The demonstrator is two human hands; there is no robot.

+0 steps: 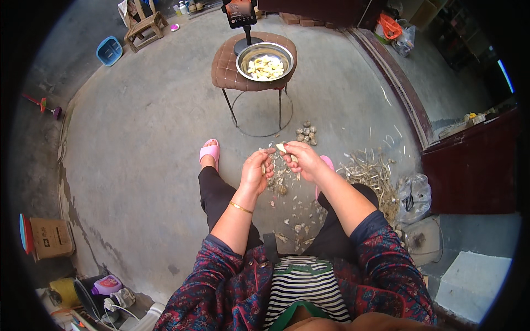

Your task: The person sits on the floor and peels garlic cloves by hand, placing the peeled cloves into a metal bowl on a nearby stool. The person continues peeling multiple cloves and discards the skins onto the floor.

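My left hand is curled, with a pale garlic clove partly showing among its fingers. A brownish bit of skin is at its thumb tip. My right hand pinches a cream-coloured peeled garlic clove between thumb and forefinger, while another pale piece shows in its curled fingers. The fingertips of both hands are close together, above garlic skins scattered on the floor. Ahead, a steel bowl of peeled cloves rests on a brown cushioned stool.
A phone on a stand is behind the bowl. Whole garlic bulbs lie right of the stool. Dry garlic stalks and a clear plastic bag are by my right leg. A wooden chair and a blue basin stand far left.
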